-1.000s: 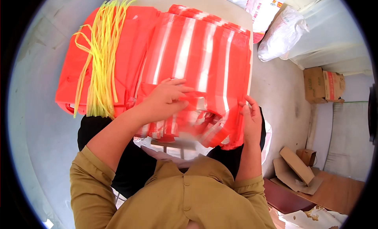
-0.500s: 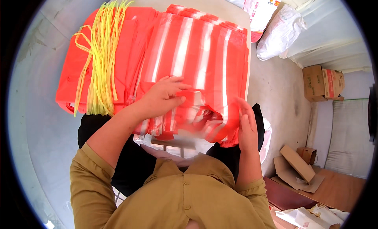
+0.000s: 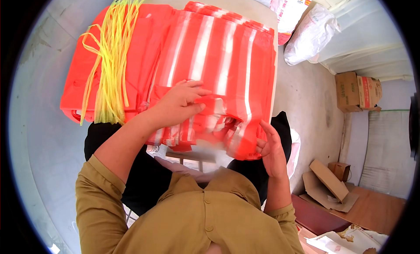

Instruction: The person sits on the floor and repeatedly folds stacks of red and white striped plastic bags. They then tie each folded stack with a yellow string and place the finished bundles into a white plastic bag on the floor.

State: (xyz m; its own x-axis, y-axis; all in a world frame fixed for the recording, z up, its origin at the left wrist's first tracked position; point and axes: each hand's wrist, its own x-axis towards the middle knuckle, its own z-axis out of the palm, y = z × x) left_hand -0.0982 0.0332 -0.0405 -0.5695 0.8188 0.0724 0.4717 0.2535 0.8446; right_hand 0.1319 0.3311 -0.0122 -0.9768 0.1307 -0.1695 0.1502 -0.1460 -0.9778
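A thick stack of red-and-white striped plastic bags [image 3: 214, 57] lies across my lap and the pale surface beyond. My left hand [image 3: 183, 101] rests on the near part of the stack, fingers spread and thumb apart, pressing on the plastic. At the stack's near right corner, my right hand [image 3: 273, 151] has its fingers and thumb at the edge of a bag, partly covered by the plastic. The near edge between my hands is rumpled, with a folded-up opening, and its corner is blurred. To the left, a bundle of yellow ties [image 3: 114, 61] lies over folded red plastic [image 3: 81, 85].
White printed sacks [image 3: 313, 33] lean at the far right. A brown carton [image 3: 356, 92] stands by the right wall. Nearer on the right, opened cardboard [image 3: 330, 186] lies on a brown wooden surface [image 3: 380, 210]. A small bench [image 3: 192, 157] shows below the stack.
My right hand has turned and shifted slightly nearer and left, its fingers now bent at the bag's edge. The near right corner has moved left. My left hand stays almost in place.
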